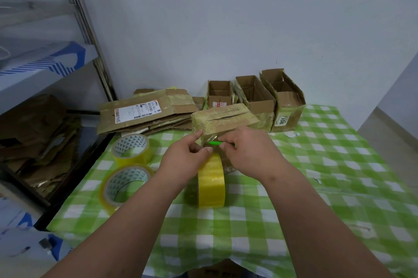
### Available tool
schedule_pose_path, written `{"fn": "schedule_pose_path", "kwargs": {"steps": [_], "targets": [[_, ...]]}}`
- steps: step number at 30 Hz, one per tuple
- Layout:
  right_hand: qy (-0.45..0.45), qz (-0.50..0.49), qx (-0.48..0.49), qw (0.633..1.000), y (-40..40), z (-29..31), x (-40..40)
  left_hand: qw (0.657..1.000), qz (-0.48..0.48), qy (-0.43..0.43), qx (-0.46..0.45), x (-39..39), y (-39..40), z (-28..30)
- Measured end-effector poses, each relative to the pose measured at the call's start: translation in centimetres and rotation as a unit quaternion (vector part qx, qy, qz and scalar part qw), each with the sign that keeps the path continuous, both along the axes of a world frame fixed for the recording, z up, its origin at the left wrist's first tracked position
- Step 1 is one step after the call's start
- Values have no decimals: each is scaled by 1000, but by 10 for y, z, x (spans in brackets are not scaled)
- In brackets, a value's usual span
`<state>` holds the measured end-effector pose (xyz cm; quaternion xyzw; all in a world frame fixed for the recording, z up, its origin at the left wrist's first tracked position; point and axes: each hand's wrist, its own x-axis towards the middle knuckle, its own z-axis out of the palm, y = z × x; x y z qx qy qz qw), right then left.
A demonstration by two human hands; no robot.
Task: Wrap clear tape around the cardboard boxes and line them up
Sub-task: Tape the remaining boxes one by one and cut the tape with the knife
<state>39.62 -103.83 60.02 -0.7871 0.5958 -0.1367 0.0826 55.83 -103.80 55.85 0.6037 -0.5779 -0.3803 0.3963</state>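
A closed cardboard box (224,117) wrapped in yellowish clear tape stands on the green checked table (316,187) in front of me. A tape roll (211,183) stands on edge just below the box, with a strip running up to the box's near face. My left hand (185,155) pinches that strip at the box's lower left corner. My right hand (246,148) grips a thin green tool (216,143) whose tip touches the tape on the near face.
Two more tape rolls (131,147) (124,183) lie at the left. Three open boxes (219,94) (255,96) (285,101) stand in a row against the wall. Flattened cardboard (147,112) is stacked at back left. A metal shelf (45,62) stands left of the table.
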Motion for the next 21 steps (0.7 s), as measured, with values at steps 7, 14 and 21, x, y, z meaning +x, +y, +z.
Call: {"fn": "schedule_pose_path", "kwargs": {"steps": [7,14,21], "targets": [[7,8,3,1000,-2,3,3,999,4,32,14,-1,0,-1],[52,18,-10,998,-7,3,13,999,5,15,27,1,-2,2],[97,29,-40,994,-8,7,22,999,20,26,32,0,-2,2]]}}
